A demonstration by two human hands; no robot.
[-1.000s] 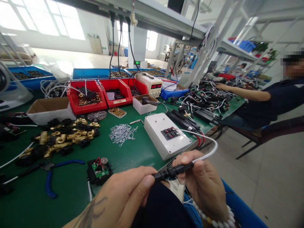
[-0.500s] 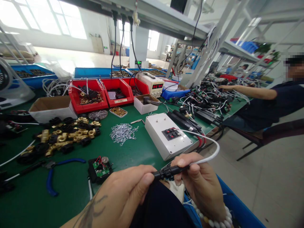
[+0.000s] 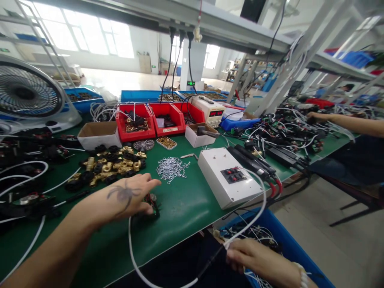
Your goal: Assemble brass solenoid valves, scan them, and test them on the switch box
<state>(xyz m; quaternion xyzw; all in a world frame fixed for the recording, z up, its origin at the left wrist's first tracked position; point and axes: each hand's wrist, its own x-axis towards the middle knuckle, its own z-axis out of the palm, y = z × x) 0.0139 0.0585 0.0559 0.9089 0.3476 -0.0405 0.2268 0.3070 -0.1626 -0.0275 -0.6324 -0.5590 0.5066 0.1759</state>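
My left hand (image 3: 129,197) reaches out over the green bench and closes on the small black module with a green circuit board (image 3: 152,206), mostly hidden beneath the fingers. My right hand (image 3: 258,262) is low beside the bench edge, above the blue bin (image 3: 288,240), pinching the white cable (image 3: 255,216) where it meets its black connector (image 3: 210,260). The cable loops down below the bench edge and up toward the module. A white box with red and black switches (image 3: 228,176) sits just right of my left hand.
A pile of brass and black fittings (image 3: 111,166) and a heap of small metal clips (image 3: 171,168) lie behind my left hand. Red bins (image 3: 150,118), a cardboard box (image 3: 99,134), a fan (image 3: 27,92) and a power supply (image 3: 208,110) stand farther back. Another person's arm (image 3: 345,122) rests on the right bench.
My left hand let go of the black connector and moved forward onto the module on the bench. My right hand dropped toward the blue bin with the cable. The view shifted left.
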